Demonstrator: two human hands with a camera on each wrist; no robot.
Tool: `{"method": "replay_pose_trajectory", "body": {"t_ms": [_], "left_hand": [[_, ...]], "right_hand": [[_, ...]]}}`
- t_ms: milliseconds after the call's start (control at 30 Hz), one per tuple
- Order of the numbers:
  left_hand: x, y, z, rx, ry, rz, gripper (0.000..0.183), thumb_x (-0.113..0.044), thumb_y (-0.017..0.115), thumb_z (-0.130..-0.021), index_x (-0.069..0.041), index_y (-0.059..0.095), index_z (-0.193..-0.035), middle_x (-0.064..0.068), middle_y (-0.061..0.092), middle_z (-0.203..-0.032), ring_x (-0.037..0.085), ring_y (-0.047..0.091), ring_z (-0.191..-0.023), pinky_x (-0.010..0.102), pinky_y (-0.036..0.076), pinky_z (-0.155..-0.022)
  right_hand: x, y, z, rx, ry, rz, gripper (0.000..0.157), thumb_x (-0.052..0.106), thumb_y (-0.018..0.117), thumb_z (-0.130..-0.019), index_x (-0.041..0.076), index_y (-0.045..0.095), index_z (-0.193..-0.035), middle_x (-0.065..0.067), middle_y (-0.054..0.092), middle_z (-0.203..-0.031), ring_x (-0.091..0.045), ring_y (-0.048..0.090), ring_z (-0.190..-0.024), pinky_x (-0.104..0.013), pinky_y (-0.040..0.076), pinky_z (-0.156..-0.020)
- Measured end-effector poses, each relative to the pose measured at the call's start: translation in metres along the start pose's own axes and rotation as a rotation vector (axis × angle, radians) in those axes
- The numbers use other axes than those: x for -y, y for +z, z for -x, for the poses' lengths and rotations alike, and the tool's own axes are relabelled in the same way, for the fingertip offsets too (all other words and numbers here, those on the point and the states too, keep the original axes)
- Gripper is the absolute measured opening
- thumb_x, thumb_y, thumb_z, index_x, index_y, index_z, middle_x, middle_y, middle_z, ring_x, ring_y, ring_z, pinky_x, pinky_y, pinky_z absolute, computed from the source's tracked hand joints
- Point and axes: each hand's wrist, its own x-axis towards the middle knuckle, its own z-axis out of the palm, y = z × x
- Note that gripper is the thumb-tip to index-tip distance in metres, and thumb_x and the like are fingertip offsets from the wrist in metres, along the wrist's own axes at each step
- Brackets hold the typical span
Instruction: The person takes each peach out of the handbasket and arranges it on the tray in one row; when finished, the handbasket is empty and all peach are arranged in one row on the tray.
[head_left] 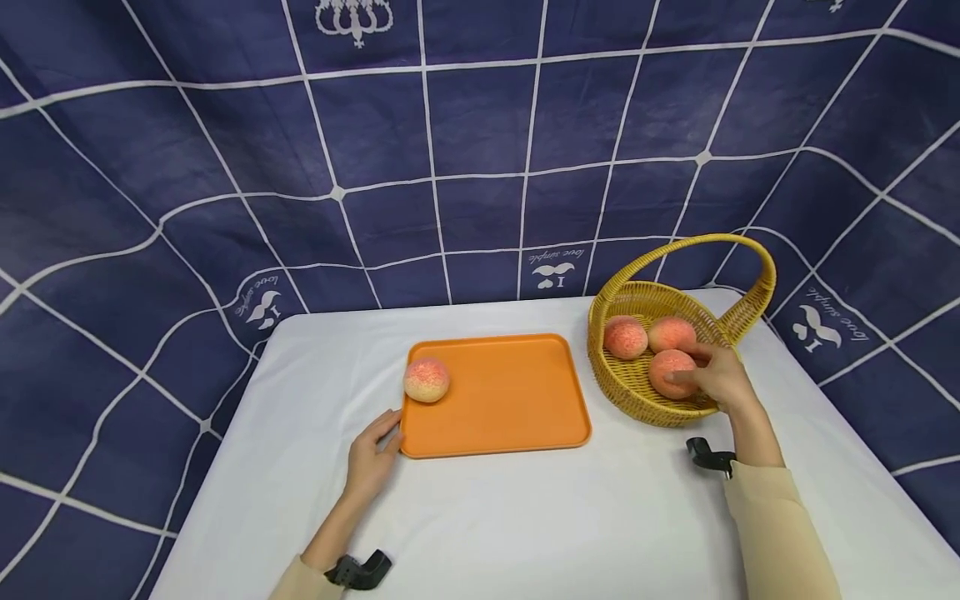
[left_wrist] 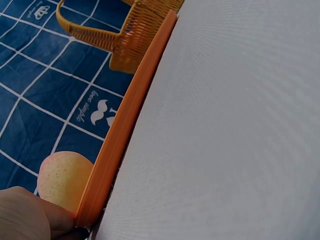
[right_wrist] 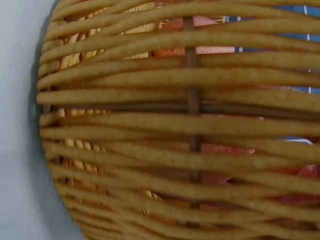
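My left hand point(head_left: 372, 457) is at the left edge of an orange tray point(head_left: 510, 400), its fingertips touching the rim. On the tray's upper left sits one peach point(head_left: 427, 380), pale yellow with a pink top; the left wrist view shows this peach point(left_wrist: 64, 180) beside the hand point(left_wrist: 25, 215). Inside a yellow wicker basket point(head_left: 626, 396), my right hand point(head_left: 722, 377) grips the nearest peach point(head_left: 670, 372) with thumb and fingers. Two more peaches, a left one point(head_left: 626, 337) and a rear one point(head_left: 671, 334), lie behind it. Basket weave point(right_wrist: 165, 125) hides most of the hand in the right wrist view.
A tall hoop handle point(head_left: 697, 239) arches over the basket, to the right of the tray. White cloth point(head_left: 540, 525) covers the table. Navy fabric with white lines point(head_left: 480, 125) hangs behind and at both sides. Each wrist wears a black camera mount point(head_left: 362, 572).
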Motion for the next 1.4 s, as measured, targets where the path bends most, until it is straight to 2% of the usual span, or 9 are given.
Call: {"method": "replay_pose_trajectory", "body": {"t_ms": [133, 400, 533, 633, 733, 1000, 1167, 1233, 1400], "left_hand": [[0.0, 0.0, 0.0, 0.003, 0.007, 0.002, 0.041, -0.001, 0.063, -0.092, -0.001, 0.059, -0.132, 0.02, 0.052, -0.143, 0.036, 0.045, -0.137, 0.05, 0.031, -0.117], [0.0, 0.0, 0.0, -0.001, 0.004, -0.003, 0.041, -0.001, 0.064, -0.091, -0.001, 0.059, -0.132, 0.02, 0.051, -0.143, 0.035, 0.045, -0.137, 0.05, 0.031, -0.118], [0.001, 0.0, 0.0, -0.005, 0.007, -0.002, 0.041, -0.002, 0.064, -0.091, -0.001, 0.06, -0.132, 0.02, 0.051, -0.143, 0.036, 0.045, -0.137, 0.05, 0.03, -0.118], [0.002, 0.0, 0.0, -0.01, 0.014, -0.003, 0.041, -0.002, 0.064, -0.091, -0.001, 0.06, -0.132, 0.021, 0.052, -0.143, 0.036, 0.045, -0.136, 0.05, 0.03, -0.118], [0.002, 0.0, 0.0, -0.014, 0.024, -0.002, 0.041, -0.002, 0.065, -0.09, -0.001, 0.06, -0.131, 0.021, 0.052, -0.142, 0.036, 0.046, -0.136, 0.05, 0.031, -0.117], [0.002, -0.001, 0.0, -0.025, 0.047, -0.003, 0.041, -0.001, 0.065, -0.09, 0.0, 0.061, -0.13, 0.021, 0.054, -0.14, 0.036, 0.048, -0.134, 0.049, 0.032, -0.116], [0.001, -0.002, 0.0, -0.021, 0.045, -0.006, 0.041, -0.001, 0.065, -0.09, 0.001, 0.061, -0.13, 0.022, 0.054, -0.14, 0.037, 0.048, -0.134, 0.05, 0.032, -0.116], [0.001, -0.002, 0.0, -0.019, 0.045, -0.006, 0.041, -0.001, 0.065, -0.09, 0.001, 0.061, -0.13, 0.022, 0.054, -0.14, 0.037, 0.047, -0.135, 0.05, 0.032, -0.117], [0.001, -0.002, -0.001, -0.012, 0.043, -0.008, 0.041, 0.0, 0.064, -0.09, 0.001, 0.06, -0.131, 0.022, 0.053, -0.141, 0.036, 0.047, -0.135, 0.051, 0.032, -0.117]], "right_hand": [[-0.001, 0.002, -0.005, 0.035, 0.032, -0.085, 0.077, 0.012, 0.076, -0.083, -0.013, 0.035, -0.144, -0.035, 0.04, -0.143, -0.039, 0.046, -0.121, -0.008, 0.047, -0.068], [0.001, 0.001, -0.008, 0.079, 0.077, -0.103, 0.082, 0.016, 0.076, -0.084, -0.011, 0.031, -0.147, -0.035, 0.032, -0.147, -0.036, 0.044, -0.117, -0.016, 0.049, -0.071], [0.0, 0.001, -0.009, 0.114, 0.092, -0.14, 0.082, 0.015, 0.075, -0.085, -0.011, 0.028, -0.148, -0.033, 0.037, -0.14, -0.021, 0.058, -0.094, -0.022, 0.054, -0.067], [0.0, 0.002, -0.01, 0.126, 0.104, -0.162, 0.082, 0.013, 0.074, -0.086, -0.011, 0.027, -0.148, -0.027, 0.041, -0.131, -0.008, 0.057, -0.073, -0.026, 0.057, -0.065], [0.001, 0.002, -0.01, 0.12, 0.113, -0.163, 0.082, 0.013, 0.074, -0.085, -0.01, 0.027, -0.148, -0.026, 0.041, -0.131, -0.007, 0.056, -0.072, -0.025, 0.057, -0.064], [0.006, 0.001, -0.003, 0.073, 0.113, -0.205, 0.08, 0.015, 0.071, -0.088, -0.005, 0.026, -0.151, -0.032, 0.031, -0.146, -0.004, 0.058, -0.075, -0.026, 0.059, -0.069], [0.014, -0.003, 0.01, 0.006, 0.067, -0.18, 0.078, 0.02, 0.071, -0.089, 0.001, 0.03, -0.152, -0.034, 0.028, -0.149, -0.012, 0.055, -0.09, -0.026, 0.06, -0.072], [0.019, -0.005, 0.016, -0.021, 0.037, -0.167, 0.076, 0.02, 0.071, -0.089, 0.002, 0.031, -0.151, -0.034, 0.031, -0.148, -0.01, 0.054, -0.092, -0.026, 0.06, -0.071], [0.031, -0.009, 0.032, -0.063, -0.037, -0.169, 0.07, 0.016, 0.067, -0.091, -0.001, 0.033, -0.15, -0.031, 0.041, -0.142, 0.003, 0.059, -0.077, -0.026, 0.06, -0.066]]}}
